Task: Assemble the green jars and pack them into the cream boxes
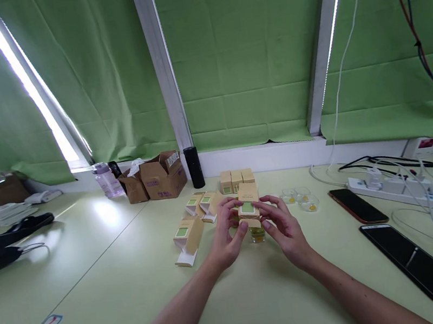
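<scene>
Both hands meet at the middle of a pale yellow-green table (pixel 105 267), with green blinds (pixel 239 49) hanging behind it. The left hand (pixel 225 237) and the right hand (pixel 285 230) close their fingers around one small tan carton (pixel 248 206) with a green window, held upright, its long axis vertical, its top flap open and tilted away from the person. Under the carton a small bottle of yellowish liquid (pixel 257 234) stands on the table.

Left of the carton lie three opened cartons (pixel 189 235) of the same kind. Behind it stands a row of three closed cartons (pixel 237 179). Right of it sit three clear cups (pixel 301 198), then two dark phones (pixel 416 256). Far left of it are two brown shipping boxes (pixel 163 176).
</scene>
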Action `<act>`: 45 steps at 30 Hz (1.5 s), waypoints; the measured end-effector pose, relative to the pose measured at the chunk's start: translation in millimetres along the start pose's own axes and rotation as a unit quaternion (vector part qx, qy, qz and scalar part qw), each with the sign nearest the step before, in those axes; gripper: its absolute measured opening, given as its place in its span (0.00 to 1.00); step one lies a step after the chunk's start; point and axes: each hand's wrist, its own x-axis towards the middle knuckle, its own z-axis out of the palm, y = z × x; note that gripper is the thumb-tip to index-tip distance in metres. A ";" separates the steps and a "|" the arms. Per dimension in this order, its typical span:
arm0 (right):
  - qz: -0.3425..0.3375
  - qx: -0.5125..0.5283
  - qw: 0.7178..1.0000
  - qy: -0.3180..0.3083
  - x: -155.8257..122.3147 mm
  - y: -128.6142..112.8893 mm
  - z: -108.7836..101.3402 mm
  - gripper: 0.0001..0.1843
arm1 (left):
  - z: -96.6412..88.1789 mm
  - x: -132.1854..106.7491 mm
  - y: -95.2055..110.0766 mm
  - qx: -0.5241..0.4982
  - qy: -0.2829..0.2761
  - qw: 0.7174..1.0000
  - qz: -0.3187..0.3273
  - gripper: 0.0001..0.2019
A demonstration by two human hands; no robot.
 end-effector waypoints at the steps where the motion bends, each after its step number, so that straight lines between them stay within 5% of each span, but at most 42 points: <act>1: -0.003 -0.001 1.000 0.000 -0.1 -0.6 0.2 0.20 | 0.0 -0.1 -0.4 -0.002 0.000 1.000 -0.001 0.19; 28: -0.034 -0.041 0.999 0.003 -1.8 -0.6 2.3 0.21 | 2.7 0.6 2.3 0.014 0.029 0.999 -0.014 0.15; 45: -0.017 -0.020 0.999 0.032 -0.2 -5.7 5.9 0.19 | 1.7 -1.3 0.5 0.078 0.009 0.996 0.037 0.18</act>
